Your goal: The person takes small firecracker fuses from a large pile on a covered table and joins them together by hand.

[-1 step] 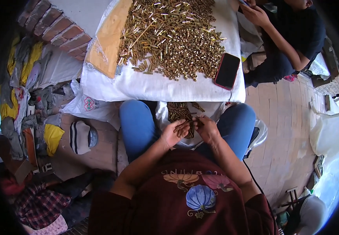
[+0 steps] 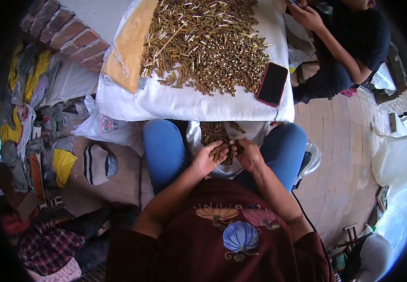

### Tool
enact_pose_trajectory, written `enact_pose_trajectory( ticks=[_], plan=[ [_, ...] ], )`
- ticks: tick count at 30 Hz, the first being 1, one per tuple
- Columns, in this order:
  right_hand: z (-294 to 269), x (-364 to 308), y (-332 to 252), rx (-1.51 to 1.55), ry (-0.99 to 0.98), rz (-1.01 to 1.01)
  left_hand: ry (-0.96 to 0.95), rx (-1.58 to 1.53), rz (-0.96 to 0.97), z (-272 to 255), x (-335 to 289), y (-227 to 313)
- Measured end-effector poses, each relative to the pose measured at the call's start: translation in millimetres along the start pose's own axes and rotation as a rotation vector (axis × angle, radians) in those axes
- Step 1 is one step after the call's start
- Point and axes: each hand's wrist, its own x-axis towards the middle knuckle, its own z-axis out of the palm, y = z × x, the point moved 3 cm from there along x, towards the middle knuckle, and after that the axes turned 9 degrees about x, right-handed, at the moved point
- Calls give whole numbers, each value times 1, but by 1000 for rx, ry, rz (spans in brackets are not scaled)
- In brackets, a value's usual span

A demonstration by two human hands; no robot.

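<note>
Small brass-coloured metal tubes (image 2: 223, 151) sit pinched between left hand (image 2: 208, 159) and right hand (image 2: 249, 154), fingers closed over the lap bag (image 2: 255, 131), at six o'clock from the table heap (image 2: 208, 42); loosening fingers could probably spill them.

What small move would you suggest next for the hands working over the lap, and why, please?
Probably drop the gathered brass pieces into the white bag on the lap: the left hand and right hand both pinch them right above the pieces already lying there.
</note>
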Motion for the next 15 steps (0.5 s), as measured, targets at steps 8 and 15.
enact_pose_trajectory(
  ticks=[8, 15],
  plan=[
    [12, -10, 0, -78, -130, 65, -238, 135, 194, 3, -7, 0],
    [8, -2, -5, -68, -228, -10, -126, 128, 81, 1, -6, 3]
  ],
)
